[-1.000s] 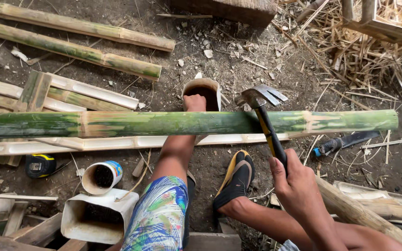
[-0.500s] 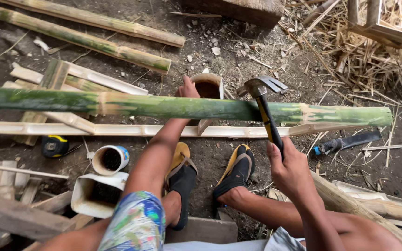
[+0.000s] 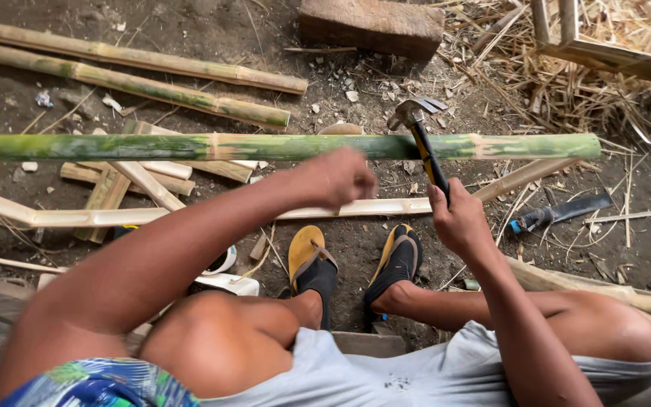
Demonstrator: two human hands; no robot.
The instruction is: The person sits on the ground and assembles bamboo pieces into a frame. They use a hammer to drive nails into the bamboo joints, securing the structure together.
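Observation:
A long green bamboo pole (image 3: 280,146) runs level across the view above the dirt ground. My right hand (image 3: 457,220) grips the black and yellow handle of a claw hammer (image 3: 423,143). The hammer's steel head sits just beyond the pole. My left hand (image 3: 340,178) is blurred. It hovers just on the near side of the pole, fingers curled, and I cannot tell whether it touches the pole or holds anything. My feet, in yellow and black sandals (image 3: 314,264), rest on the ground below the pole.
Two more bamboo poles (image 3: 152,75) lie at the far left, with a wooden block (image 3: 371,26) beyond. A pale split bamboo strip (image 3: 190,215) crosses under the pole. A blue-handled knife (image 3: 559,213) lies at the right. Dry straw and a wooden frame (image 3: 604,53) fill the far right.
My left hand has come off the pole and drawn back toward me. The view has shifted nearer, and the round cup behind the pole is now mostly hidden. The hammer stays over the pole.

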